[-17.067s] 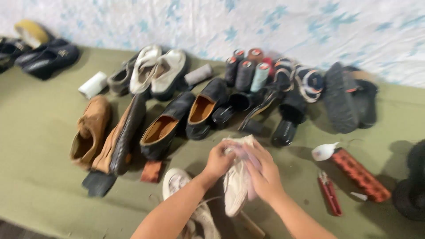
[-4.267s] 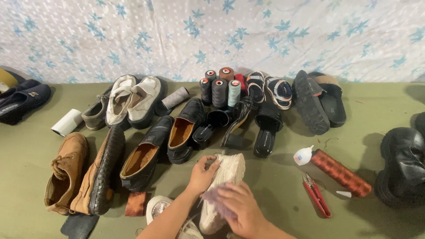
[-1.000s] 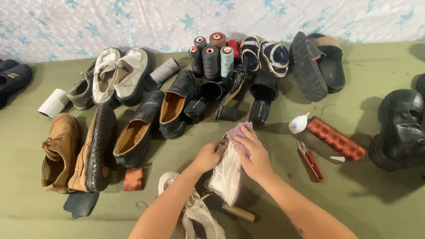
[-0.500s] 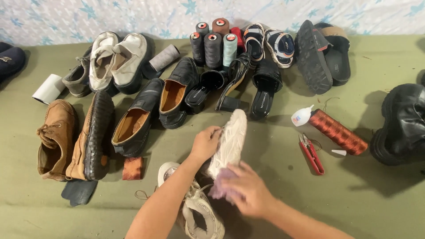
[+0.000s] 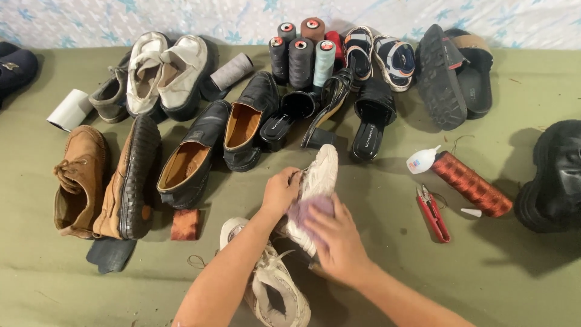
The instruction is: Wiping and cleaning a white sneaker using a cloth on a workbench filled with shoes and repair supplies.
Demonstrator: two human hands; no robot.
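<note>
My left hand (image 5: 281,192) grips a white sneaker (image 5: 318,175) by its side, holding it sole-side up over the green floor cloth. My right hand (image 5: 336,236) presses a small pale purple cloth (image 5: 310,209) against the lower part of that sneaker's sole. A second white laced sneaker (image 5: 272,287) lies just below, partly under my left forearm.
Black loafers (image 5: 206,148), brown shoes (image 5: 103,181), white shoes (image 5: 163,72), thread spools (image 5: 301,51), sandals (image 5: 378,51) and black heels lie beyond. To the right sit a red thread cone (image 5: 469,181), glue bottle (image 5: 422,159), red snips (image 5: 431,212) and black boot (image 5: 557,175).
My right hand with the purple cloth has slid down the sneaker's sole from near the toe to the lower part. The view has shifted slightly closer.
</note>
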